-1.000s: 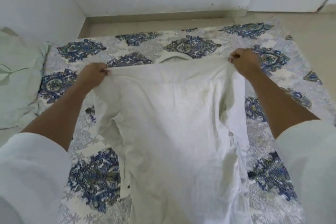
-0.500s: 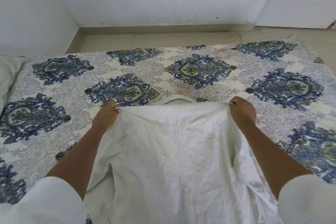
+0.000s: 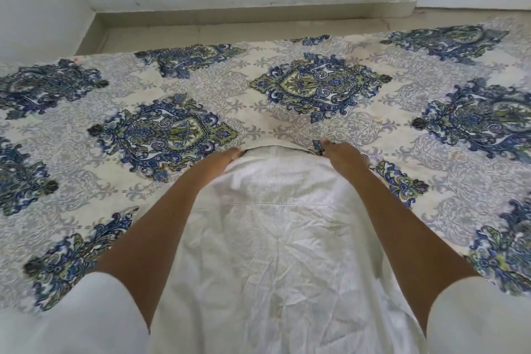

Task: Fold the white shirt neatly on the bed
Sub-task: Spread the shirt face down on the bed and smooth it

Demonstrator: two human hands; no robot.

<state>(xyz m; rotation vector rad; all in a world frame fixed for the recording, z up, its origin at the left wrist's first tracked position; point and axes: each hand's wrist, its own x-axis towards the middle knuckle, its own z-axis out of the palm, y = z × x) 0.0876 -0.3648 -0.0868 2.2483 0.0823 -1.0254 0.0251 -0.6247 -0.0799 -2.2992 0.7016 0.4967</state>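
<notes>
left hand (image 3: 221, 156) and right hand (image 3: 343, 155) press the white shirt (image 3: 273, 238) onto the bed (image 3: 316, 86), fingers (image 3: 234, 151) look straight, together; smooth outward, keep collar (image 3: 275, 149) centred.

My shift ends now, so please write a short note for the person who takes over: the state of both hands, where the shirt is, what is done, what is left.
Left hand: fingers straight, resting on the near-side shoulder of the white shirt, beside the collar.
Right hand: on the other shoulder; whether it has a grip on the cloth cannot be told.
Shirt: lies spread on the bed, collar pointing away from the person, cloth wrinkled.
Done: shirt laid out.
Left: smoothing and every fold; no fold is made yet.
</notes>
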